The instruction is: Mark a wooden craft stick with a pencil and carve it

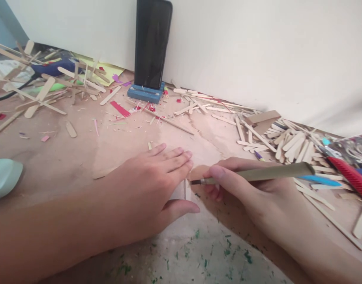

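Note:
My left hand (152,185) lies flat on the brown work surface, fingers stretched out and pressed down over thin wooden sticks (182,191) that show between thumb and fingers. My right hand (246,189) is closed round a craft knife (257,173) with a long pale handle. The knife's dark tip rests right beside the sticks, just off my left fingertips. A small brown scrap (198,171) lies behind the blade tip.
Piles of popsicle sticks lie at the right (290,144) and far left (47,88). A black phone (152,43) stands in a blue holder (145,94) against the white wall. Red-handled tool (351,177) at the right edge; pale green object (3,175) at the left edge.

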A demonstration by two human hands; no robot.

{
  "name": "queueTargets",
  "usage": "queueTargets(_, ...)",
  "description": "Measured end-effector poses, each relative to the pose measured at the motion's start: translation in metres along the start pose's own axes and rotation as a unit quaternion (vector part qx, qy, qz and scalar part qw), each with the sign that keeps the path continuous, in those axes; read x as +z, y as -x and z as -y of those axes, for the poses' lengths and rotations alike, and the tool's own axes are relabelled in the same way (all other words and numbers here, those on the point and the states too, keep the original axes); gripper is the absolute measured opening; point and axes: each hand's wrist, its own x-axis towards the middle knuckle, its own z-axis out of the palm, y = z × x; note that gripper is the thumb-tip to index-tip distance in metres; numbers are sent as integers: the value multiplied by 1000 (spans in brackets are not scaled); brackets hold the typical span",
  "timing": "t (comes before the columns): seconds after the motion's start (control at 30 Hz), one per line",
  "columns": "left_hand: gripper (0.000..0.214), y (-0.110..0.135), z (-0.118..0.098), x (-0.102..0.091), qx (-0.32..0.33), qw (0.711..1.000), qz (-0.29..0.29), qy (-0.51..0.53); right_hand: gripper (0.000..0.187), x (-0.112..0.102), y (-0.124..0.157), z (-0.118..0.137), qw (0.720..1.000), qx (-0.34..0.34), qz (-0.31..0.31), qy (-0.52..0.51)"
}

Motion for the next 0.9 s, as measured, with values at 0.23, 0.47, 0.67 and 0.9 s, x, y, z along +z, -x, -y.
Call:
queueTargets(0.23,68,0,-1,0,-3,1000,-4,0,30,2,-1,5,999,17,26,-43)
queueTargets(0.47,66,-2,0,1,5,1000,-23,-10,19,5,4,5,998,-7,34,-44)
queueTargets(0.67,68,0,0,1,5,1000,-17,-17,23,5,6,4,997,-5,30,-65)
queueTargets(0.9,69,-1,0,2,10,999,-20,-23,29,4,6,3,997,6,31,-77)
